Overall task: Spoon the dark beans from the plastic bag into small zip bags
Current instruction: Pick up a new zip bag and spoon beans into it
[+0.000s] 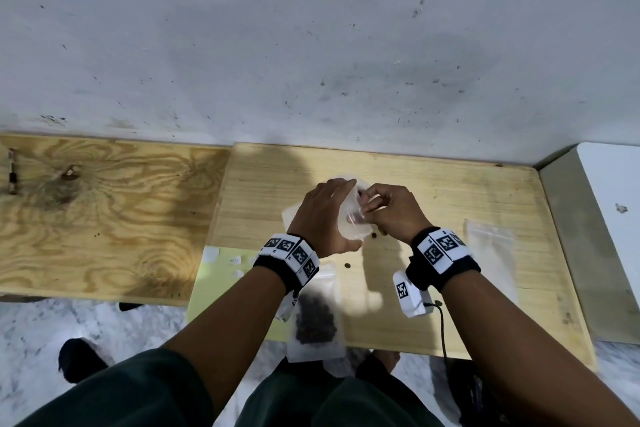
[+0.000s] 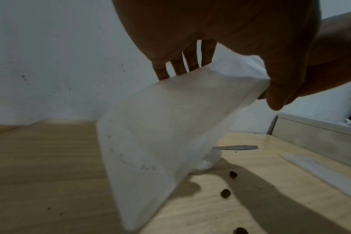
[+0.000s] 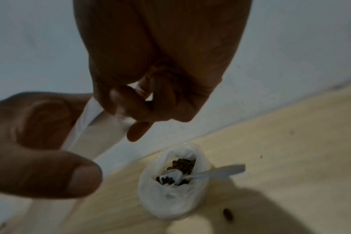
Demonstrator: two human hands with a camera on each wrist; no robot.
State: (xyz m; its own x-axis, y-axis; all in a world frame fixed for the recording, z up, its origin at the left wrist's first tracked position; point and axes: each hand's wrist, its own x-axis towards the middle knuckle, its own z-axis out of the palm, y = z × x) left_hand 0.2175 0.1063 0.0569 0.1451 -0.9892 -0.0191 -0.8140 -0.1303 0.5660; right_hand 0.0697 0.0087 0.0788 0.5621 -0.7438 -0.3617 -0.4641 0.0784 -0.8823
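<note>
A small translucent zip bag hangs above the light wooden table, held by both hands. My left hand grips one side of it, thumb in front and fingers behind. My right hand pinches the bag's top edge between thumb and fingertips. No beans show through the zip bag. Just beyond it the plastic bag of dark beans stands open on the table. A white spoon rests in it, handle sticking out to the right.
A zip bag filled with beans lies at the table's near edge under my left wrist. Empty zip bags lie at the right. Loose beans dot the table below my hands. A white box adjoins the table's right side, and a wall stands behind.
</note>
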